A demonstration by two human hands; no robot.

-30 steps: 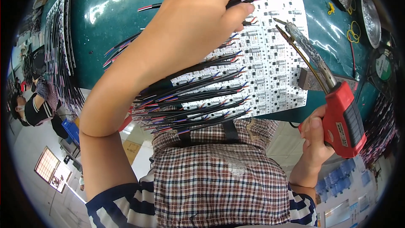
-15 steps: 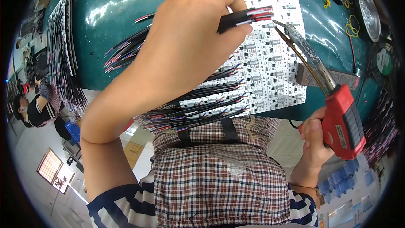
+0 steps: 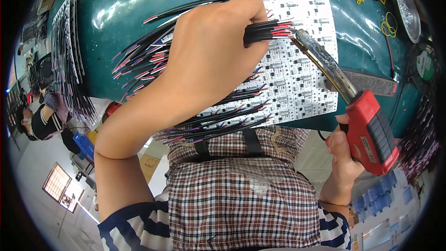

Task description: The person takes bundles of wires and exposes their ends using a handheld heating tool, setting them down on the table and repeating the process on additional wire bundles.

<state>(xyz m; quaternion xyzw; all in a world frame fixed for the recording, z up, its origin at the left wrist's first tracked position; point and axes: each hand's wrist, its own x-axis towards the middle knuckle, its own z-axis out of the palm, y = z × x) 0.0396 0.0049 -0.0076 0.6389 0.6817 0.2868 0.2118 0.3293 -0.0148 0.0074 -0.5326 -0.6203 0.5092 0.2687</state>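
Note:
My left hand (image 3: pixel 216 49) is closed round a bundle of black-sheathed wires (image 3: pixel 260 33), their red and white stripped ends pointing right above a white circuit board panel (image 3: pixel 302 83). In my right hand (image 3: pixel 344 153) is a red soldering gun (image 3: pixel 369 130) with a dark grip. Its hot tip and a thin brass feed tube reach up and left to the wire ends; whether the tip touches them I cannot tell. More black wires (image 3: pixel 237 111) lie across the panel's left part, several with ends on its components. Others (image 3: pixel 139 60) fan out left of my hand.
A grey metal bar (image 3: pixel 371 82) lies right of the panel on the green table (image 3: pixel 116 0). A round metal dish (image 3: pixel 406 11) and yellow wire loops (image 3: pixel 388 27) are at the far right. Wired panels (image 3: pixel 67 51) stand at the left; a person (image 3: pixel 42 116) sits beyond.
My left hand has come slightly nearer with the wire bundle. The soldering gun has shifted left and its tip is now at the wire ends instead of apart from them.

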